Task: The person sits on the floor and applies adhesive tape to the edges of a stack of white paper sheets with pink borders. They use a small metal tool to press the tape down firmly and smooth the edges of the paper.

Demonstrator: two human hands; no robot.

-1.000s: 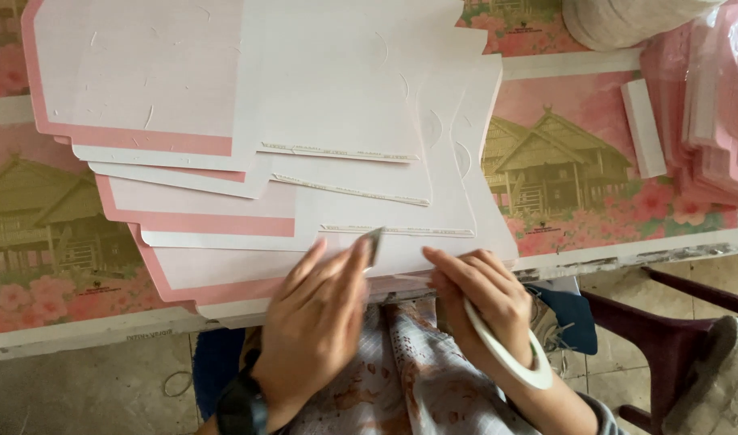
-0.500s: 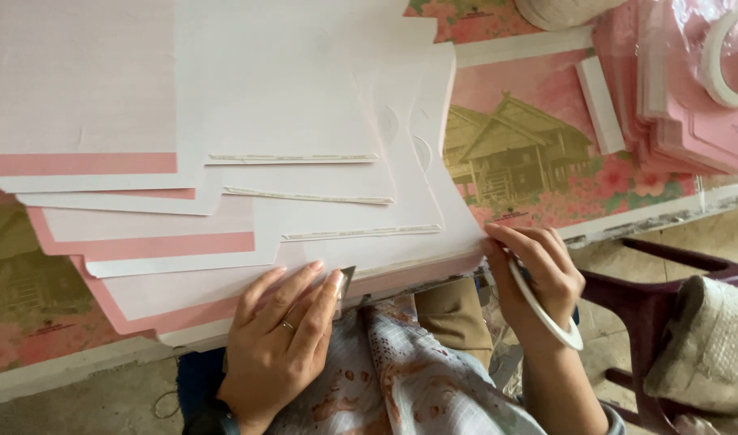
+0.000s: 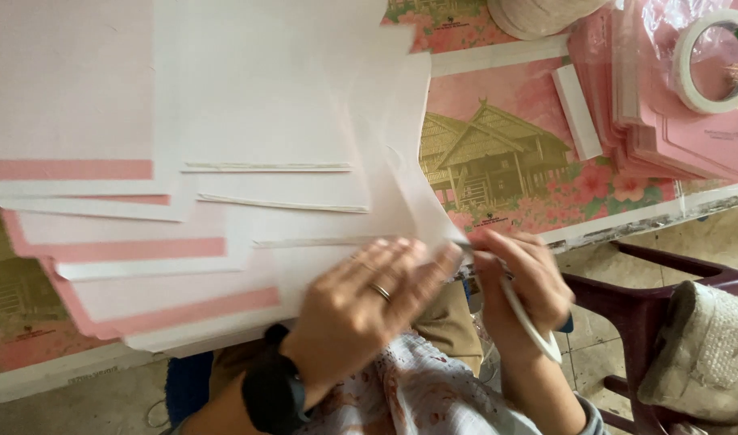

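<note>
Head view: left hand (image 3: pixel 361 302), ring and dark wristband on, lies flat with fingers spread, pressing the near edge of the white sheets (image 3: pixel 248 121), a fanned stack with pink strips along their edges that overhangs the front of the worktop (image 3: pixel 498 60). Right hand (image 3: pixel 518 282), a tape ring (image 3: pixel 530 322) worn round its wrist, is curled, fingertips pinching the stack's lower right corner just beside the left fingertips. Far right on the pink, house-patterned worktop sits a pile of pink packets (image 3: pixel 667 129) with a white tape roll (image 3: pixel 711 60) on top, and a chair (image 3: pixel 634 298) stands below the edge.
</note>
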